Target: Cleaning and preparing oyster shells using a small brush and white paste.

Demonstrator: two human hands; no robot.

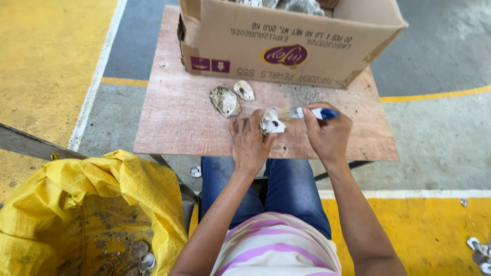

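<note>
Shell, pale and rough, sits clasped in the left hand just above the surface. Right hand is clenched around a blue-handled brush, bristles touching the shell. Two more shells lie beyond the left hand.

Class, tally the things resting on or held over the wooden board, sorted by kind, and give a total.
Shells: 3, one held in the left hand at, two lying loose at and
Brushes: 1, blue-handled, in the right hand
Cardboard boxes: 1
Total: 5 on the wooden board
</note>
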